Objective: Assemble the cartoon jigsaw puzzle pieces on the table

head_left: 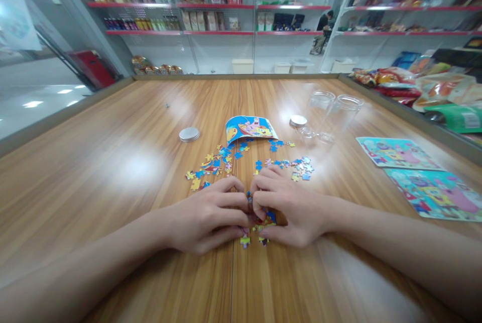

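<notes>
My left hand [214,212] and my right hand [291,207] meet over a small cluster of joined jigsaw puzzle pieces [270,218] on the table. Both have curled, closed fingers. The left thumb and fingers press at a yellow-green and purple piece [245,240] at the cluster's near edge. Beside it, the right thumb rests against another piece [264,241]. My fingers hide much of the cluster. Loose puzzle pieces lie beyond in a left pile [214,165] and a right pile [303,167]. Behind them a curved cartoon picture card [250,128] stands on the table.
Two clear jars [344,112] stand at the back right, by a silver lid [298,121]; a second silver lid [189,134] lies left. Two cartoon picture sheets [399,153] lie right. Snack bags [391,82] sit beyond the table's raised edge. A person [323,26] is far behind.
</notes>
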The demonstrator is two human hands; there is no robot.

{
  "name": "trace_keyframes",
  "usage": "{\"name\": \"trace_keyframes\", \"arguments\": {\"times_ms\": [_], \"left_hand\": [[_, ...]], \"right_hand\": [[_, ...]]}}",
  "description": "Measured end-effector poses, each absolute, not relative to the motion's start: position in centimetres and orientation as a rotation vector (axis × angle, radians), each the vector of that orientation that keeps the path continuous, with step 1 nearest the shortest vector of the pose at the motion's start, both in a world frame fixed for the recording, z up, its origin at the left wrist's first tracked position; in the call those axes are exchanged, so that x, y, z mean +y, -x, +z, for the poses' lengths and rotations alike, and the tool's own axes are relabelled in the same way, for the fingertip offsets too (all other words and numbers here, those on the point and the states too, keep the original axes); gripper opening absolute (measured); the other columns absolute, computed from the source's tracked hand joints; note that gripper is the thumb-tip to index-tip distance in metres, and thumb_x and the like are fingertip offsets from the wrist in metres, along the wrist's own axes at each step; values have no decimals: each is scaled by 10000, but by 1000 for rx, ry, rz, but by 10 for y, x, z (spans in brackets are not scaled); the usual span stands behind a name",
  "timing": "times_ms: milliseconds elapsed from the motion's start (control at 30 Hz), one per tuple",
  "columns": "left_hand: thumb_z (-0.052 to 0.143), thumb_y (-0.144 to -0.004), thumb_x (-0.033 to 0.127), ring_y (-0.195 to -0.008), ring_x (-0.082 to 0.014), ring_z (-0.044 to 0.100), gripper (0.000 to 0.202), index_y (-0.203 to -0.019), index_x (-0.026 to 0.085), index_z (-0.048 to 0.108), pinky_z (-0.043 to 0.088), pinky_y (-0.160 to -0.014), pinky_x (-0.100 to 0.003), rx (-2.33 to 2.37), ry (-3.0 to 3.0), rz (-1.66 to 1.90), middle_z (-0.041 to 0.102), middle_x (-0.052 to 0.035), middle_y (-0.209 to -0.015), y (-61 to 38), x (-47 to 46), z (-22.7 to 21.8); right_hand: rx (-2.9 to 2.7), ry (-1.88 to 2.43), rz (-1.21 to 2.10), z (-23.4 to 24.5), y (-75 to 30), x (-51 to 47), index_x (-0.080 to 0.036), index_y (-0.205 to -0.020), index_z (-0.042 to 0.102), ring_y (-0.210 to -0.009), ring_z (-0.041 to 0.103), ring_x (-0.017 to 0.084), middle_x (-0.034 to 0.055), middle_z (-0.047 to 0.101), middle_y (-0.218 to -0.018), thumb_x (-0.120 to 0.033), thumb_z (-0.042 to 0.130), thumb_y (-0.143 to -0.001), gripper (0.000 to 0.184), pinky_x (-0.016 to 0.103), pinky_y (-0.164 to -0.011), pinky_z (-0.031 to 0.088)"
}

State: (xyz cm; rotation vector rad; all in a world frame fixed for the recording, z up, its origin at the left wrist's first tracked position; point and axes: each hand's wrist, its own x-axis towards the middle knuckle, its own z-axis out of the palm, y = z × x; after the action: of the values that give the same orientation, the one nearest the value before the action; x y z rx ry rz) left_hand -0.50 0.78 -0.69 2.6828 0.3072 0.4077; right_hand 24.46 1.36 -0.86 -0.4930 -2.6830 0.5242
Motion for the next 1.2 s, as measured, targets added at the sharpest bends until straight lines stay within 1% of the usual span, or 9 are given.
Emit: {"name": "trace_keyframes", "arguments": {"times_ms": [233,433,567,733,933,1067,1200], "left_hand": [[638,-911,110,-1022,-213,574,148,-1020,210,647,477,-957,-378,309,-2710,430,705,-59,-1055,6,7,-10],[571,-938,104,-1002,-215,557,133,-1020,190,631,482,-955,-386,277,-2745,431,708,-73,-1051,3,4,-9],[522,-945,92,-956,-217,571,147,-996,190,620,487,-919,-389,257,-2801,440,703,-76,-979,2,2,-9],[526,-923,87,-901,-214,566,135,-959,184,614,488,-869,-387,260,-2841,441,686,-68,-918,0,2,-8],[554,-894,61,-931,-212,595,156,-968,185,612,500,-881,-380,259,-2819,458,695,-69,-950,1,3,-8],[549,-872,42,-961,-228,607,162,-930,179,614,511,-895,-396,219,-2810,453,711,-79,-957,1,3,-9],[571,-864,47,-967,-238,618,180,-962,174,652,526,-890,-408,191,-2802,495,734,-86,-985,1,2,-11]], "right_hand": [[-2703,497,510,-11,-240,13,-187,-761,555,-873,480,182,12,574,-873,-226,691,-791,144,371,-823,295],[-2689,393,466,-18,-238,13,-186,-717,546,-805,460,175,-9,578,-718,-228,649,-815,149,362,-753,270],[-2671,372,421,-23,-238,11,-185,-705,543,-763,436,165,-5,567,-696,-213,609,-827,142,347,-706,254],[-2647,369,405,-24,-236,9,-182,-698,547,-743,443,164,0,560,-667,-195,581,-829,136,333,-693,264],[-2669,380,378,-22,-235,9,-182,-675,537,-719,444,162,2,555,-644,-204,575,-827,158,329,-675,249],[-2671,392,383,-25,-236,10,-185,-689,543,-719,449,160,-5,557,-646,-211,586,-828,148,327,-684,257],[-2640,359,395,-26,-238,14,-184,-688,547,-717,456,161,5,575,-654,-288,599,-891,234,324,-694,282]]}}
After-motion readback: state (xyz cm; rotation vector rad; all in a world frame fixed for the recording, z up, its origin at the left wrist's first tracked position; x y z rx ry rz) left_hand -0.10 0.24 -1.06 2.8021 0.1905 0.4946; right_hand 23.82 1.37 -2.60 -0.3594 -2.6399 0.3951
